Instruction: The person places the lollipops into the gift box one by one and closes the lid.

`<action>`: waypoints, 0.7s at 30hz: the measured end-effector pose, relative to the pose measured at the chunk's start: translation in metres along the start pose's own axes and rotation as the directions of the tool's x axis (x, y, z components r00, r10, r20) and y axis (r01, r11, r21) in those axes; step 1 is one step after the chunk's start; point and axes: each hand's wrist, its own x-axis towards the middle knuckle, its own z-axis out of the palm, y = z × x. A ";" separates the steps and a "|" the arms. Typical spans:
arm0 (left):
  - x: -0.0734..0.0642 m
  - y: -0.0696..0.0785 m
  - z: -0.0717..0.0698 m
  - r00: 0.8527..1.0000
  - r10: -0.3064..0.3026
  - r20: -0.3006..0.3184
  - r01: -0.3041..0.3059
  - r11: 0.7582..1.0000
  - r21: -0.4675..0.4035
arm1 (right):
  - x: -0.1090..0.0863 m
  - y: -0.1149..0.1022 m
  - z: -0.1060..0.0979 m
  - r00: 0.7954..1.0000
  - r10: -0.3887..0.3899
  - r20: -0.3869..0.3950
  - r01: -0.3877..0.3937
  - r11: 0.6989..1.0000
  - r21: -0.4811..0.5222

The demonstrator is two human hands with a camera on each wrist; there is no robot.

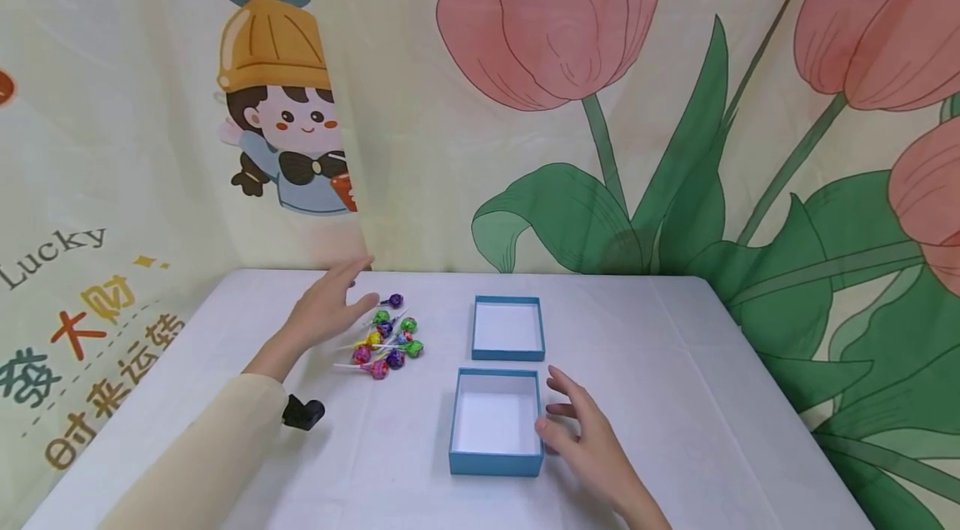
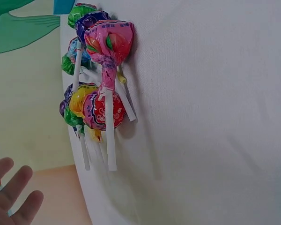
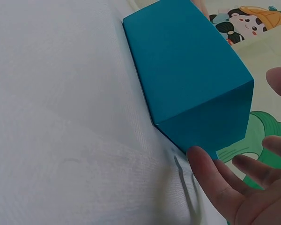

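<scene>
A pile of wrapped lollipops (image 1: pixel 395 359) with white sticks lies on the left part of the table. Their wrappers are pink, green, purple and yellow; a pink lollipop (image 2: pixel 110 40) is closest in the left wrist view. My left hand (image 1: pixel 326 305) hovers at the pile's back left, fingers extended and holding nothing. A blue box (image 1: pixel 495 465) with a white interior stands uncovered near the middle. Just right of it is my right hand (image 1: pixel 588 434), fingers spread and loosely bent, thumb by the box's side wall. Whether the thumb touches the wall is unclear.
Behind the box lies a shallower blue tray-like piece (image 1: pixel 508 355), white inside, perhaps its lid. A white cloth (image 1: pixel 660 363) covers the table. A printed curtain (image 1: pixel 405 138) with tulips and a cartoon child hangs at the back edge. Something black (image 1: pixel 303 412) sits at the left wrist.
</scene>
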 end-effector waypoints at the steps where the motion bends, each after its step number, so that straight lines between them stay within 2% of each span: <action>1: 0.002 0.000 0.001 1.000 0.001 0.006 -0.001 1.000 -0.002 | 0.000 0.000 0.000 1.000 -0.001 0.005 0.001 1.000 -0.001; 11: 0.018 -0.001 0.006 0.996 0.041 0.079 -0.037 0.998 -0.047 | -0.002 0.007 -0.002 0.993 -0.040 0.109 0.032 0.996 0.078; 21: 0.030 -0.007 0.010 0.991 0.077 0.113 -0.069 0.995 -0.073 | -0.001 0.010 -0.004 0.987 -0.050 0.151 0.042 0.997 0.058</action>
